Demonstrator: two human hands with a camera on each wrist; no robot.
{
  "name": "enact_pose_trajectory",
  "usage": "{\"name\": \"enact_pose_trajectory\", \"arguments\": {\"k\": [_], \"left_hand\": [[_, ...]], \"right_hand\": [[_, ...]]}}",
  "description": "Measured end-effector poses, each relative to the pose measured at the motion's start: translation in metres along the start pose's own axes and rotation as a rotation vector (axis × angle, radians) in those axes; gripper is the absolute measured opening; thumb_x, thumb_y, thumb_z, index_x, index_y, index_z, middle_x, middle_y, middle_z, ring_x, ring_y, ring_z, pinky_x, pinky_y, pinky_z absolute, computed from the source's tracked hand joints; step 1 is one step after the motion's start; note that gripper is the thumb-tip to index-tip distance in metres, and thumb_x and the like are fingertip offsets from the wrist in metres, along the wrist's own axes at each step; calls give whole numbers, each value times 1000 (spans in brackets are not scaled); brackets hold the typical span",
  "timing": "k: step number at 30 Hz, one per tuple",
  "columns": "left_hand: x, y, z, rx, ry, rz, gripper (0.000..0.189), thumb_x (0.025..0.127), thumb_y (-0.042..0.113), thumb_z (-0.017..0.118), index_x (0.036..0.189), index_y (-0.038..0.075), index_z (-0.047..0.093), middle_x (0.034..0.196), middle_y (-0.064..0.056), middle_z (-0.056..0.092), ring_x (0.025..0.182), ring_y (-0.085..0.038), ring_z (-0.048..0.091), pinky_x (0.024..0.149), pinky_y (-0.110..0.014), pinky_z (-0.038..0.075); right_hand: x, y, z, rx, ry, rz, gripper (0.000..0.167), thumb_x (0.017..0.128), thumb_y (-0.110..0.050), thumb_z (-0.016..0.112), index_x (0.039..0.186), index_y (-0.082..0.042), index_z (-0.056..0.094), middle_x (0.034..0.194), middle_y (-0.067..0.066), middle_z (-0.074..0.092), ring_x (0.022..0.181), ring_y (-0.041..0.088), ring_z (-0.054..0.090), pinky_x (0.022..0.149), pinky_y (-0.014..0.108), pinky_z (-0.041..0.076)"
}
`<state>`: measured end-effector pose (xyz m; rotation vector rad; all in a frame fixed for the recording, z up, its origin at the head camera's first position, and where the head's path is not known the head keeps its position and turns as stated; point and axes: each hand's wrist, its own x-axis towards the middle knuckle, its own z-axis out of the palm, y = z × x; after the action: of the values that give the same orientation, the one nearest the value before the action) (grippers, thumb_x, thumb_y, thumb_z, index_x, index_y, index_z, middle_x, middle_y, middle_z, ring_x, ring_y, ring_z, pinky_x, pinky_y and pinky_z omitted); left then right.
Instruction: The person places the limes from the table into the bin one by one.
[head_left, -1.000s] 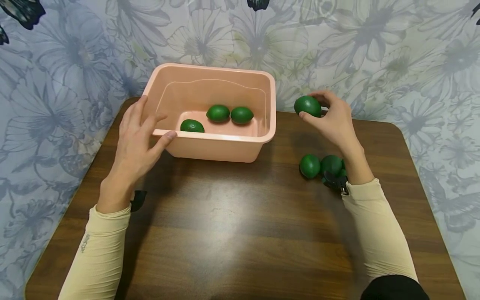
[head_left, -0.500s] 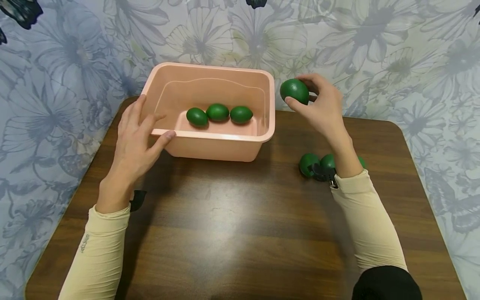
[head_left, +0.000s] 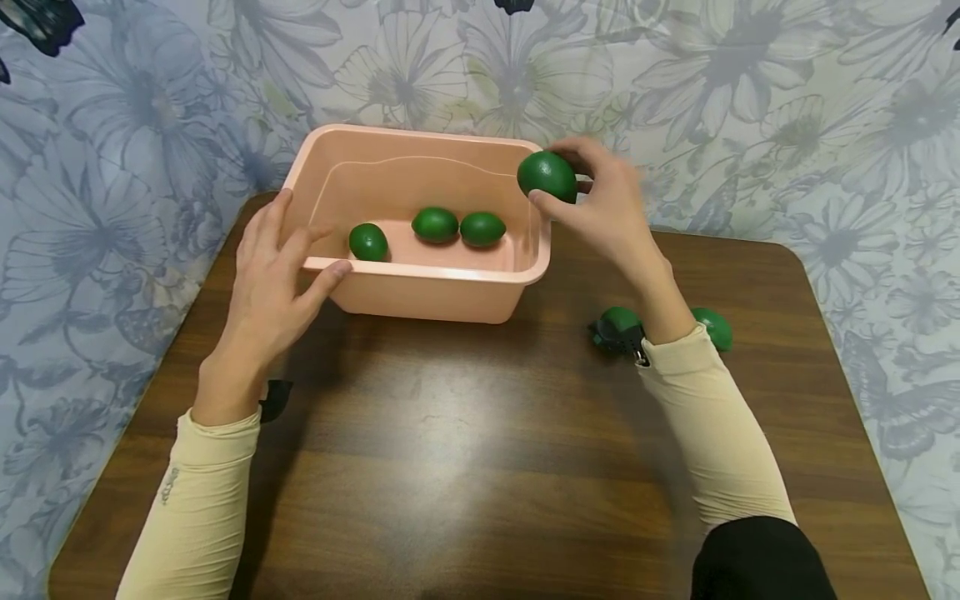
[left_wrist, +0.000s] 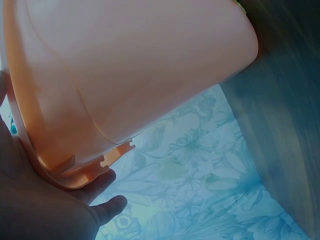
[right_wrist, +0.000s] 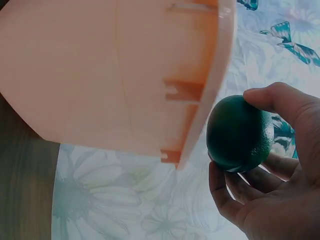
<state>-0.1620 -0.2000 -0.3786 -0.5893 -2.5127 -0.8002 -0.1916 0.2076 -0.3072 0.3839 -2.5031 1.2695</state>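
My right hand (head_left: 603, 200) pinches a dark green lime (head_left: 547, 176) between thumb and fingers, above the right rim of a peach plastic bin (head_left: 420, 297). In the right wrist view, the held lime (right_wrist: 240, 134) appears beside the bin's outer wall (right_wrist: 80, 75). My left hand (head_left: 268, 292) rests on the bin's near left corner, thumb on the front rim and fingers extended along the left side. From the left wrist view, fingertips (left_wrist: 116, 206) reach past the rim. Inside the bin lie a lime (head_left: 368, 242) at the left and two touching limes, one (head_left: 435, 225) beside another (head_left: 483, 229).
On the brown wooden table (head_left: 450, 433), a lime (head_left: 621, 318) is partly covered by the black wrist camera (head_left: 619, 335). Right of the wrist lies another lime (head_left: 713, 328). Flower-patterned wallpaper (head_left: 735, 125) rises close behind the bin.
My right hand has carried its lime leftward and up to the bin's right rim. Inside the bin, the left lime has rolled toward the other two and back left. My left hand stays put.
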Motion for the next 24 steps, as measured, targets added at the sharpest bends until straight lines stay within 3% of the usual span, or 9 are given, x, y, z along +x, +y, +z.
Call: {"name": "enact_pose_trajectory", "arguments": {"k": [9, 16, 24], "left_hand": [[-3, -6, 0, -10, 8, 14, 76, 99, 73, 53, 134, 8, 68, 173, -18, 27, 158, -44, 22, 125, -70, 11], [-4, -6, -1, -4, 26, 30, 80, 98, 75, 52, 134, 5, 68, 172, -19, 29, 158, -44, 23, 125, -69, 13], [-3, -6, -2, 3, 27, 35, 81, 98, 76, 51, 133, 5, 68, 171, -20, 29, 158, -45, 23, 124, -70, 13]], "right_hand": [[-3, 1, 17, 33, -34, -2, 48, 91, -22, 83, 134, -9, 68, 126, 6, 73, 117, 11, 68, 101, 33, 57], [-11, 7, 12, 88, -23, 20, 42, 94, -15, 79, 134, -7, 67, 128, 9, 72, 121, 17, 68, 103, 35, 56], [-29, 26, -2, 47, -10, 51, 41, 97, -17, 77, 136, -10, 67, 132, 7, 71, 123, 19, 67, 103, 41, 56]]}}
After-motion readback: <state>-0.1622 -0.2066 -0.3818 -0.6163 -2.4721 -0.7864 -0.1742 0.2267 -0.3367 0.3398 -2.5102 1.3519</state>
